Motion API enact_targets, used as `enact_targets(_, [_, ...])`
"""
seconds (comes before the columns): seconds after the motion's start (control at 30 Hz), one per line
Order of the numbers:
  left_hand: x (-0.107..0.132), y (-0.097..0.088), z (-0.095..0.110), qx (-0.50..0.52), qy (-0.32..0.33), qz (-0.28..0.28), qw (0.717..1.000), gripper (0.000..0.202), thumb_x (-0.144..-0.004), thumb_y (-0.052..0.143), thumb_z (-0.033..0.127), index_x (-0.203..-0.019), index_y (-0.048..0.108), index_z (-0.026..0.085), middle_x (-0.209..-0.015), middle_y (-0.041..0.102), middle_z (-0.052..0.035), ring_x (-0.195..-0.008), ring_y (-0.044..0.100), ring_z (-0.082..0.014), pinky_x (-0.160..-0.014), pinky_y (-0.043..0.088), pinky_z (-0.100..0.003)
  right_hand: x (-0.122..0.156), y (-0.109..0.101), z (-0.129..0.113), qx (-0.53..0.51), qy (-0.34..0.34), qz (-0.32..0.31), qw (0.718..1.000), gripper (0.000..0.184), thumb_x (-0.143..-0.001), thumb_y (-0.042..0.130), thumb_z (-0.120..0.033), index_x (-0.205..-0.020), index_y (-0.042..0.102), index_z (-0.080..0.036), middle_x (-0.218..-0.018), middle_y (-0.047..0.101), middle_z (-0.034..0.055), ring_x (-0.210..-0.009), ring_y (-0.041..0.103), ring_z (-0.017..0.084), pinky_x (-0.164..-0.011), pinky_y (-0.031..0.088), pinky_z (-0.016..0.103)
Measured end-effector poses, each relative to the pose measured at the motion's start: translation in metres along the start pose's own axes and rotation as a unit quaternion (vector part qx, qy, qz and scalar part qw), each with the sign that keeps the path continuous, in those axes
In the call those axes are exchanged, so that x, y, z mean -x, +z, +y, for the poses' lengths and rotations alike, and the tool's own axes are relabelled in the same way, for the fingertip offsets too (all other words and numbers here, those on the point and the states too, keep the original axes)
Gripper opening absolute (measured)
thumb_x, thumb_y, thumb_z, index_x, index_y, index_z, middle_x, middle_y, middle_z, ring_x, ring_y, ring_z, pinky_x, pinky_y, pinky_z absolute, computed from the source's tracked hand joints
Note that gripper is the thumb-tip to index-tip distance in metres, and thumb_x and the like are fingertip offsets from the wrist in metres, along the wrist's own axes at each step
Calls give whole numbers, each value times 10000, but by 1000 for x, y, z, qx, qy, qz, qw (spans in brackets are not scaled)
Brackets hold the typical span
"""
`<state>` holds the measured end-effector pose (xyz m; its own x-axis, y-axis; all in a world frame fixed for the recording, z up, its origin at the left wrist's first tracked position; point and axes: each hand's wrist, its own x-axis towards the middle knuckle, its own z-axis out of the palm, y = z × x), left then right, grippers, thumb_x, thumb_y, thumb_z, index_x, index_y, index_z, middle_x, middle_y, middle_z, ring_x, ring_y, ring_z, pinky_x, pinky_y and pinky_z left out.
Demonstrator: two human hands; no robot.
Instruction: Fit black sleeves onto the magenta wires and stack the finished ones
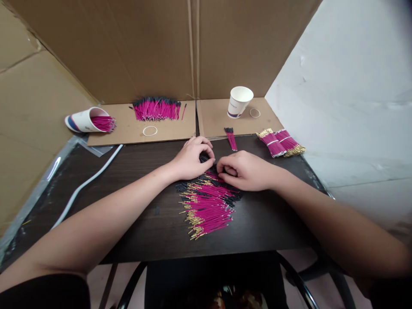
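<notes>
A loose heap of thin magenta sticks with gold and black tips point(209, 206) lies on the dark table point(135, 206) in front of me. My left hand point(192, 158) rests at the heap's far edge, fingers curled and pinched on the black ends of some sticks. My right hand point(244, 171) lies palm down just to the right, fingers curled in toward the same spot, touching the sticks. The fingertips of both hands nearly meet.
On the cardboard at the back lie a row of magenta sticks point(156, 109), a tipped paper cup holding sticks point(86, 120), an upright paper cup point(239, 101), two rubber bands point(149, 131). A small bunch point(231, 138) and banded bundles point(280, 143) sit right. A white cable point(86, 182) runs left.
</notes>
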<state>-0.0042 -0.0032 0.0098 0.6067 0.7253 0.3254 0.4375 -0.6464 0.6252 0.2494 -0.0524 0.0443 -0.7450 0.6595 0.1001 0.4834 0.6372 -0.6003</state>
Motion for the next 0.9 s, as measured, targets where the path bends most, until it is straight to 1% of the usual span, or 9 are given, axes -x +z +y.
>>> enact_targets(0.13, [0, -1, 1, 6, -8, 5, 1000, 137, -940, 840, 103, -908, 769, 215, -1221, 728, -88, -1236, 691, -321, -1177, 536, -558, -1, 3, 0, 18, -18, 10, 1000, 77, -1040, 690, -224, -1059, 733, -162, -804, 626, -7, -672, 509, 165, -699, 358, 322])
enact_targets(0.27, [0, -1, 0, 10, -5, 9, 1000, 132, -928, 861, 108, -899, 789, 215, -1235, 731, -90, -1215, 694, -319, -1147, 546, -551, -1, 5, -2, 22, -15, 12, 1000, 85, -1052, 668, -204, -1028, 738, -161, -828, 640, 7, -676, 511, 165, -706, 360, 324])
enact_targets(0.43, [0, 0, -2, 9, -6, -2, 1000, 142, -935, 864, 107, -908, 782, 219, -1264, 723, -93, -1268, 678, -330, -1198, 518, -571, -2, 5, -8, 16, 11, -16, 1000, 84, -1029, 665, -149, -954, 694, -171, -829, 650, 8, -663, 500, 159, -681, 347, 321])
enact_targets(0.6, [0, -1, -1, 5, 1, -4, 1000, 133, -959, 847, 118, -919, 767, 216, -1272, 718, -100, -1271, 671, -336, -1204, 507, -585, -2, 4, -12, 37, 22, -35, 998, 84, -1020, 666, -129, -950, 678, -173, -869, 670, 18, -699, 533, 167, -676, 329, 327])
enact_targets(0.9, [0, -1, -3, 1, 4, -10, 1000, 132, -1009, 799, 125, -936, 739, 217, -1279, 729, -100, -1275, 673, -330, -1232, 487, -595, 0, 4, -12, 58, 21, -50, 997, 96, -1043, 658, -160, -950, 643, -182, -885, 681, 38, -724, 547, 187, -687, 334, 337])
